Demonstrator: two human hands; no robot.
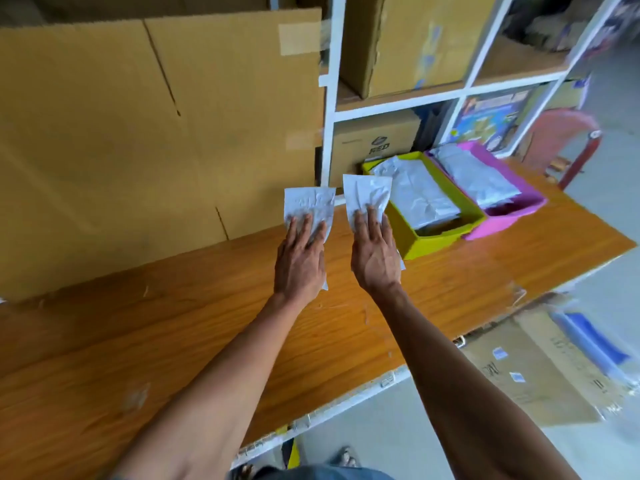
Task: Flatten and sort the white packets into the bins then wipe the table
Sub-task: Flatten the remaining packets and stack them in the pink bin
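Two crumpled white packets lie side by side on the wooden table point(173, 323). My left hand point(300, 258) presses flat on the left packet point(309, 202), fingers spread over its lower half. On the right packet point(367, 194) rests my right hand point(374, 254), palm down, fingers together. Just right of that packet stands a yellow-green bin point(440, 235) with several white packets in it. Beside it is a pink bin point(512, 213), also holding white packets.
A large sheet of brown cardboard point(138, 133) leans behind the table at the left. White shelving point(398, 112) with boxes stands behind the bins. A red chair point(581, 147) is at the far right. Flattened cardboard point(540, 368) lies on the floor below the table's edge.
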